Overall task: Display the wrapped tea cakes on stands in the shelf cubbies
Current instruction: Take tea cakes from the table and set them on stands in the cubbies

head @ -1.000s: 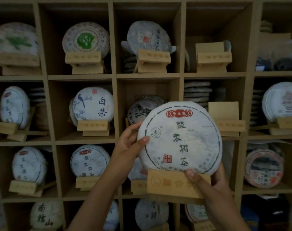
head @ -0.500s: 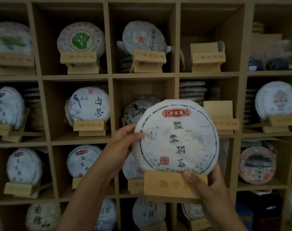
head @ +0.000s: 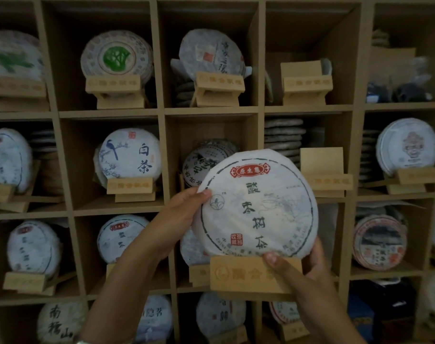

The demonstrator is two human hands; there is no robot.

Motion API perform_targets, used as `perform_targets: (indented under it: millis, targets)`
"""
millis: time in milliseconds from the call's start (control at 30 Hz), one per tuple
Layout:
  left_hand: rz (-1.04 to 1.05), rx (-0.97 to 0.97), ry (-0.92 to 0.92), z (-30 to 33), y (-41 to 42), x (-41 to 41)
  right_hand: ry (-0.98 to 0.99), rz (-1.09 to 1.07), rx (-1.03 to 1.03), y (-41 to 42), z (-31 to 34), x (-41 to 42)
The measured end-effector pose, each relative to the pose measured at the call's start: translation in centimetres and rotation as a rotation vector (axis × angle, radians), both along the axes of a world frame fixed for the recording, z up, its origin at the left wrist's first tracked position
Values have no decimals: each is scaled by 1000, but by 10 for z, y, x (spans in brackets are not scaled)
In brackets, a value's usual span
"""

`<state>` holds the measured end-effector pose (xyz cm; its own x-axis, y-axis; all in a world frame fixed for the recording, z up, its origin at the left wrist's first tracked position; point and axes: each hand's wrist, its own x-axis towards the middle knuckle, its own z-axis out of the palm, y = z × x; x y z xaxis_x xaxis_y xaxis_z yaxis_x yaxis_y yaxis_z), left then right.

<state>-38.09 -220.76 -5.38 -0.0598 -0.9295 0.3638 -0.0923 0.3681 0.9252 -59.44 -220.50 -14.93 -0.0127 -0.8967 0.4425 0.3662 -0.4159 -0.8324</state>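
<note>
Your right hand (head: 308, 274) sits lowest and nearest, low in the right half of the frame, its thumb pressed across the front lip of the wooden stand (head: 248, 275) and its fingers curled behind, so it carries the weight of stand and cake together. Your left hand (head: 179, 219) grasps the left rim of the wrapped tea cake (head: 258, 207), thumb on the printed face; that looks like a steadying hold, keeping the disc upright in the stand's groove so it cannot roll or tip forward while you carry it.

You hold the cake and its stand in the air at centre frame, in front of the shelf (head: 161, 112) and not yet inside any cubby.

Behind your hands, two bare stands wait without a cake on them: one in the middle row just right of the held cake (head: 323, 170), in front of a flat stack of cakes (head: 283, 135), and one in the top row above it (head: 305, 80). Either cubby seems a likely spot for this one.

Further out, the cubbies to the left already show their display, such as the bird-printed cake (head: 129, 155) and the green-emblem cake (head: 117, 58), each leaning back on its stand so the label faces you.
</note>
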Motion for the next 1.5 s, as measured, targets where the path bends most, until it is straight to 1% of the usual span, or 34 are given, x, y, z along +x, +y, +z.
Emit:
perform_targets:
  millis: [67,233,367,467,600,667,700,767,800,867,900,933,1033,1067,1167,1333,1500]
  targets:
    - [36,-21,-7,1,-1,-3,0,-3,8,-2,-2,2]
    - [93,-68,41,1,-1,-8,-10,-2,-8,-3,1,2]
    - [82,-59,50,2,-1,-11,-38,20,0,-2,5,0]
    - [35,21,2,7,-3,-5,-48,26,7,-1,5,-1]
    - [9,145,35,7,-11,-1,-27,27,20,-1,1,-1]
    - [-67,221,82,7,-13,1,-18,41,25,-3,0,0]
    - [-109,267,68,7,-14,4,-14,47,21,-3,-1,0]
    - [-77,302,-30,12,-15,10,2,50,12,-3,-2,0]
    - [-24,271,-55,17,-16,13,12,55,8,-3,-3,1]
    - [62,148,-15,31,-19,18,21,69,6,-4,-4,1]
    - [73,94,-1,40,-19,18,21,74,10,-4,-5,1]
    - [66,51,-36,47,-20,18,22,76,11,-4,-6,1]
    - [-12,-48,-256,59,-19,12,41,77,5,-5,-7,2]
    - [-50,-58,-293,61,-20,9,44,77,5,-5,-7,2]
    - [-177,8,-251,61,-24,0,47,86,6,-6,-7,2]
    - [-309,131,-227,58,-32,2,69,51,-23,-3,-6,-1]
    - [-331,264,-321,64,-34,9,79,56,-6,-2,-11,-2]
